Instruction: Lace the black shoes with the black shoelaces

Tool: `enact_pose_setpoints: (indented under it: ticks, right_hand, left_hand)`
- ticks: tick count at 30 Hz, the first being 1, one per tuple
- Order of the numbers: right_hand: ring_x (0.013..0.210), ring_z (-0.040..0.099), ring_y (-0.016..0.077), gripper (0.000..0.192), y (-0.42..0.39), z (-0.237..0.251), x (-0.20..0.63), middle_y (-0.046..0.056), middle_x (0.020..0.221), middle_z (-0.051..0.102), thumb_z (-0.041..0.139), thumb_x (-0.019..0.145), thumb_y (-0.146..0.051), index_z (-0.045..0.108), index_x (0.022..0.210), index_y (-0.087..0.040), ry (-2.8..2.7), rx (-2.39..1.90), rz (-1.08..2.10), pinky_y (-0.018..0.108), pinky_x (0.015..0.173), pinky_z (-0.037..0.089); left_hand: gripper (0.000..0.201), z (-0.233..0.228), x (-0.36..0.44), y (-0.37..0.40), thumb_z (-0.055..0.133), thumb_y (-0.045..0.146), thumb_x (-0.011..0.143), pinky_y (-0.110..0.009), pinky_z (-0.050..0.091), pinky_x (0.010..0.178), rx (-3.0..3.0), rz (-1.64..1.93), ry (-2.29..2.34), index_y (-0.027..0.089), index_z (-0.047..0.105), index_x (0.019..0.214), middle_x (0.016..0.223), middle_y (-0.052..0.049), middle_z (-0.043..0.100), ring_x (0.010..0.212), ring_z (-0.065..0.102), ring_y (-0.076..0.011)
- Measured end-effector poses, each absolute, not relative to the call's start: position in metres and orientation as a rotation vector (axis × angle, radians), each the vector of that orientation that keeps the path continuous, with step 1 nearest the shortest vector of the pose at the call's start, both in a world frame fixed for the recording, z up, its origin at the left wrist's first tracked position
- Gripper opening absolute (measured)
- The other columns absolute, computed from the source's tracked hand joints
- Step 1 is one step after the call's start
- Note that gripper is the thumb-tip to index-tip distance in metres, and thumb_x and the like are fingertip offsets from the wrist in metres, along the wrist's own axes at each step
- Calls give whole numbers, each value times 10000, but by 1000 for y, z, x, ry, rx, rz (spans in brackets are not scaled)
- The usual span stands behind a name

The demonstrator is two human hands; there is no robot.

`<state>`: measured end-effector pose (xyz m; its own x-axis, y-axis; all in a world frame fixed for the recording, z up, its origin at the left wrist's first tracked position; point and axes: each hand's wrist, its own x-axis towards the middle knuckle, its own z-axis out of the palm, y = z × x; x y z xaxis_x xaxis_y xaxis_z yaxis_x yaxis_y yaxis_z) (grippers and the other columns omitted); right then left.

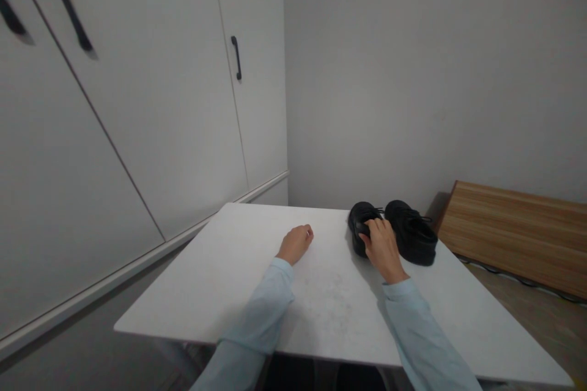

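Observation:
Two black lace-up shoes stand side by side at the far right of a white table [220,293]. My right hand [383,247] lies over the heel end of the left black shoe [360,219], fingers curled around it. The right black shoe [413,232] sits just beside it, untouched. My left hand [296,243] rests on the tabletop near the middle, fingers curled into a loose fist with nothing in it, well apart from the shoes. Both arms wear light blue sleeves.
White cupboard doors [160,103] with black handles [236,57] fill the left side. A plain white wall stands behind the table. A wooden board [518,232] lies low at the right, past the table's edge.

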<state>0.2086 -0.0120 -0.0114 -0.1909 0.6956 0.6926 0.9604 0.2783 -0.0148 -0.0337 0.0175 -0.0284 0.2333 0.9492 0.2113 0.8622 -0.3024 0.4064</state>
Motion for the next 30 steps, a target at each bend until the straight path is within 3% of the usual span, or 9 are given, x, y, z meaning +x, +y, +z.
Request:
enact_pose_setpoints:
  ticks: [9,19,25,30]
  right_hand:
    - [840,466,246,95,-39,-7,164,89,866,586,486,868,-192,557,910,-144,-2143,-1237,-507,368,745,330]
    - [789,476,226,147,-68,-10,134,88,805,569,464,876,-230,572,920,-140,-2253,-915,-515,354,718,356]
    - [749,479,212,151,-73,-10,132,85,781,562,467,872,-249,575,873,-145,-2315,-804,-536,343,684,375]
    - [682,480,191,147,-71,-9,135,68,731,556,477,861,-245,573,788,-161,-2330,-712,-557,325,627,384]
  left_hand:
    - [201,-27,-34,18,412,241,892,-249,427,744,2246,676,1811,203,602,947,948,-65,671,869,614,-171]
    - [195,-24,-32,24,431,238,892,-272,456,812,2139,1053,1680,172,614,911,921,-61,656,822,603,-147]
    - [284,-13,-28,20,432,309,898,-286,476,904,2004,1246,1342,199,607,1093,1135,-47,646,1051,586,-159]
    - [343,-6,-24,12,433,343,900,-335,339,1090,2082,1210,1181,209,606,1164,1273,-34,586,1221,494,-168]
